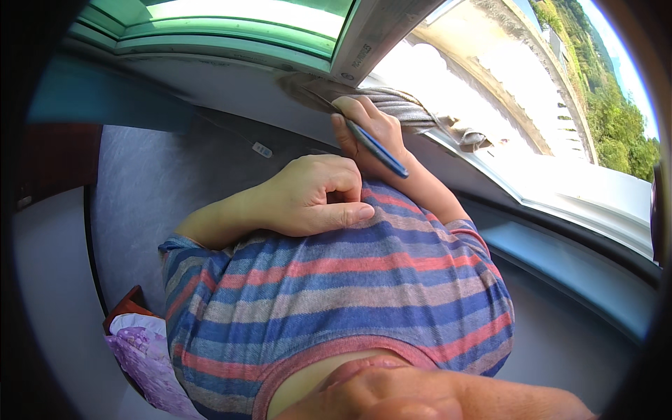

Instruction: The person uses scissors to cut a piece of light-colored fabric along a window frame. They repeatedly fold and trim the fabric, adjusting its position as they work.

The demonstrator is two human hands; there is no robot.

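Observation:
My right hand [370,128] grips a thin tool with a flat blue handle [379,150]. The handle slants down to the right across my wrist, and the tool's narrow dark end points up left, towards the wall below the window frame. Bunched grey cloth [404,107] lies on the sill just beyond this hand. My left hand [317,197] is before my striped shirt [336,283], its fingers loosely curled and its thumb apart, with nothing visible between them; its fingertips are partly hidden.
A window frame [344,63] with green-tinted glass is ahead, and an opening at right shows greenery. A small white tag-like item [262,150] is at left ahead. Purple patterned cloth [139,352] lies at lower left, and a blue ledge [567,268] runs along the right.

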